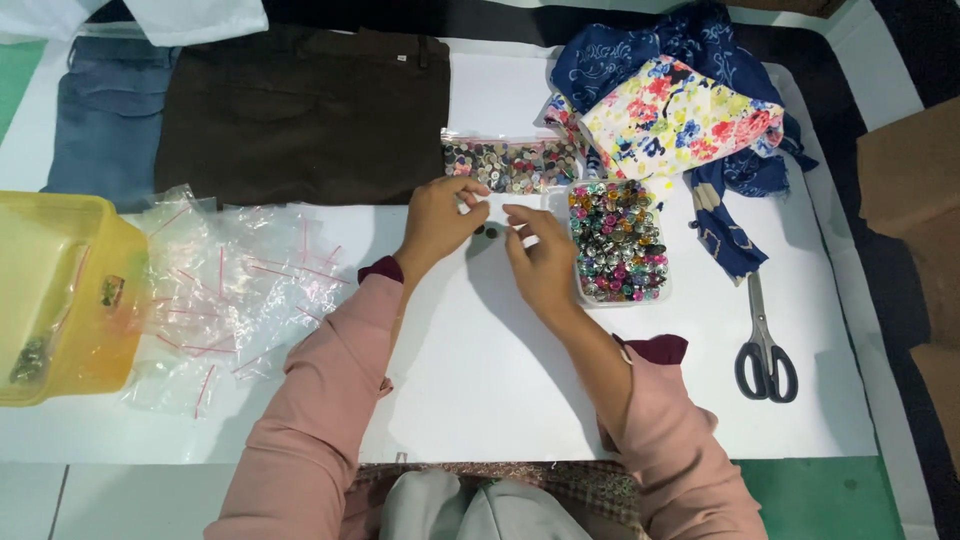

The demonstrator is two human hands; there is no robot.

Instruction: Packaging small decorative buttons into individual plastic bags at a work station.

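White tabletop (480, 380), crowded along the far edge and both sides. At the centre, a few small dark buttons (487, 231) lying on the bare surface, directly between the two hands and just under the fingertips. Left hand (437, 222) curled, thumb and forefinger pinched on what looks like a small clear bag, too faint to be sure of. Right hand (543, 258) bent at the knuckles, fingertips pinched toward the same spot; whether anything is gripped, impossible to tell. Probably best done one button at a time, with the bag mouth held wide and low. Just right, a clear tub of coloured buttons (617, 242); behind, a zip bag of mixed buttons (510, 165). Farther out: floral cloth (680, 115), scissors (765, 350), loose clear bags (230, 290), yellow bin (60, 295), brown trousers (300, 110).
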